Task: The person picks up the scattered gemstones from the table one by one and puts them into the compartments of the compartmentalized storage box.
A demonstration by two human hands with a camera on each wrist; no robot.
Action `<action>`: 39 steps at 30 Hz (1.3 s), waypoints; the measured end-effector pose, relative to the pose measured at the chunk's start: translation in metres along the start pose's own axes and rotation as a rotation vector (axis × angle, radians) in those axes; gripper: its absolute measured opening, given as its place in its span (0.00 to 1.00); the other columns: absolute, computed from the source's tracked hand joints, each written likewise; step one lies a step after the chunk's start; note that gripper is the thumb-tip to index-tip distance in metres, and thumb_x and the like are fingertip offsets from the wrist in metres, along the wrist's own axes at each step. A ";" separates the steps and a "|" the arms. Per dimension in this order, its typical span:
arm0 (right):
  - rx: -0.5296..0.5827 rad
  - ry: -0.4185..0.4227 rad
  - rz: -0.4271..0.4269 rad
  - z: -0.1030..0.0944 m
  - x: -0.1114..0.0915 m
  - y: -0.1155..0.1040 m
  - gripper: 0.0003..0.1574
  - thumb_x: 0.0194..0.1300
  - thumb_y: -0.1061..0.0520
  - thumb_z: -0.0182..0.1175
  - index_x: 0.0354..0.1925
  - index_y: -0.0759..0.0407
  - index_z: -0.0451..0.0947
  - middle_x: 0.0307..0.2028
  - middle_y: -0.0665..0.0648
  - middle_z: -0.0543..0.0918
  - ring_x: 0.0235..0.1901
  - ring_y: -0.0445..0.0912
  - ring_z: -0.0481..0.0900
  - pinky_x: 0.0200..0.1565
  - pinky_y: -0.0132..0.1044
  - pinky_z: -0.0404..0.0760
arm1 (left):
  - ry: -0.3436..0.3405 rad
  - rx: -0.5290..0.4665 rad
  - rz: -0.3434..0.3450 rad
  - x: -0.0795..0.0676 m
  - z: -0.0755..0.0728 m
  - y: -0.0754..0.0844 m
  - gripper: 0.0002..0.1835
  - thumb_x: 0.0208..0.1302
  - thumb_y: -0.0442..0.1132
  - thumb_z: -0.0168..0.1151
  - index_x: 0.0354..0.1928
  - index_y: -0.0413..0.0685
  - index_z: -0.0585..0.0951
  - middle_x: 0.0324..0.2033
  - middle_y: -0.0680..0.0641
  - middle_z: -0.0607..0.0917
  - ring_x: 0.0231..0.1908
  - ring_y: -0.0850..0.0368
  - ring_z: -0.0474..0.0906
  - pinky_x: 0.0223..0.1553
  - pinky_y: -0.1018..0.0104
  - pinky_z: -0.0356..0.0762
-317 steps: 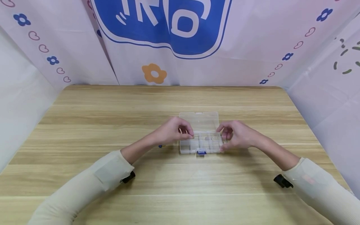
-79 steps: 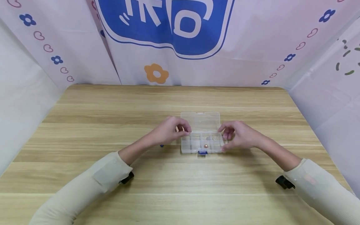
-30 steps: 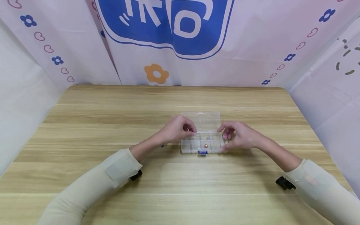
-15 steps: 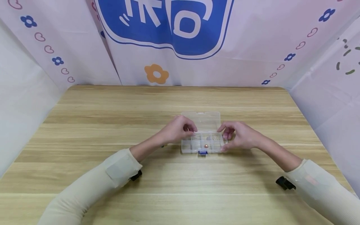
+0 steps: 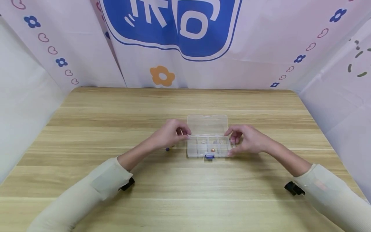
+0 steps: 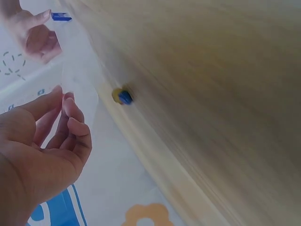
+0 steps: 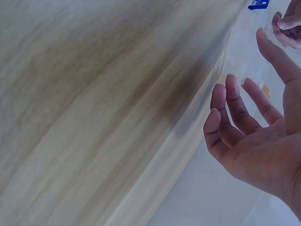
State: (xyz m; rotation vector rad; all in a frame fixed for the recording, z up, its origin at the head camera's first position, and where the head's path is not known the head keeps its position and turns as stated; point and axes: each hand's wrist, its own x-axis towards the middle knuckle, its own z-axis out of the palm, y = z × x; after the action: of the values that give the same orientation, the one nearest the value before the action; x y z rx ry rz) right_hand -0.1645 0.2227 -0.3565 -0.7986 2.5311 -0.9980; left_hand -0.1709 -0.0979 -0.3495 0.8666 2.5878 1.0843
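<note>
A clear plastic compartment box [image 5: 192, 151] lies on the table with its lid [image 5: 207, 125] laid back and a blue latch [image 5: 209, 157] in front. My right hand [image 5: 244, 138] holds its right end, thumb at the front corner and forefinger at the back. My left hand [image 5: 174, 133] is at the box's left edge, fingers loosely bent with tips close together and nothing visible between them. A copper-coloured bead [image 5: 213, 150] sits in a front compartment; small pale pieces [image 5: 215, 142] lie in back ones. Left of the box, under the left hand, are a small blue piece [image 6: 125, 97] and a yellow one [image 6: 115, 95].
The wooden table [image 5: 185, 193] reaches back to a white printed cloth [image 5: 133, 67] that hangs behind it. White cloth also hangs at both sides. Each sleeve has a black wrist camera mount [image 5: 294, 188] under its cuff.
My left hand has drawn back leftward from over the back compartments, where another small pale piece now shows. The copper bead appeared in the box earlier. The right hand has kept its place.
</note>
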 end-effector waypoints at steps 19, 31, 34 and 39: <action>-0.005 -0.008 0.007 0.000 0.001 0.001 0.37 0.45 0.57 0.86 0.50 0.68 0.81 0.32 0.55 0.82 0.34 0.47 0.78 0.40 0.36 0.80 | 0.025 0.128 -0.009 -0.022 -0.013 -0.015 0.02 0.63 0.28 0.71 0.37 0.35 0.88 0.29 0.49 0.87 0.30 0.58 0.79 0.32 0.67 0.79; -0.002 -0.014 0.005 0.000 0.000 0.000 0.38 0.44 0.57 0.86 0.50 0.69 0.80 0.32 0.55 0.82 0.34 0.47 0.78 0.40 0.36 0.80 | -0.086 0.114 -0.053 -0.026 -0.012 -0.028 0.06 0.63 0.26 0.71 0.29 0.42 0.87 0.26 0.51 0.87 0.26 0.61 0.80 0.31 0.68 0.80; -0.003 -0.014 0.005 0.000 0.000 0.000 0.38 0.44 0.57 0.86 0.50 0.69 0.80 0.32 0.55 0.82 0.34 0.47 0.78 0.40 0.36 0.80 | -0.105 0.119 -0.043 -0.026 -0.014 -0.029 0.06 0.63 0.26 0.71 0.30 0.41 0.88 0.27 0.50 0.88 0.27 0.61 0.81 0.32 0.68 0.81; -0.002 -0.015 0.009 0.000 0.001 0.000 0.37 0.44 0.58 0.86 0.50 0.69 0.80 0.32 0.55 0.82 0.34 0.47 0.78 0.40 0.36 0.80 | -0.132 0.117 -0.038 -0.027 -0.015 -0.031 0.04 0.62 0.26 0.71 0.31 0.40 0.88 0.28 0.51 0.88 0.30 0.60 0.82 0.37 0.65 0.83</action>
State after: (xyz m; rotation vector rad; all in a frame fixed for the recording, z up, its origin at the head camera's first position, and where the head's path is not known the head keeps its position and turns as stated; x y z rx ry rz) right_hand -0.1649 0.2224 -0.3566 -0.7915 2.5213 -0.9835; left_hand -0.1690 -0.1401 -0.3614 0.8797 2.5665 0.8432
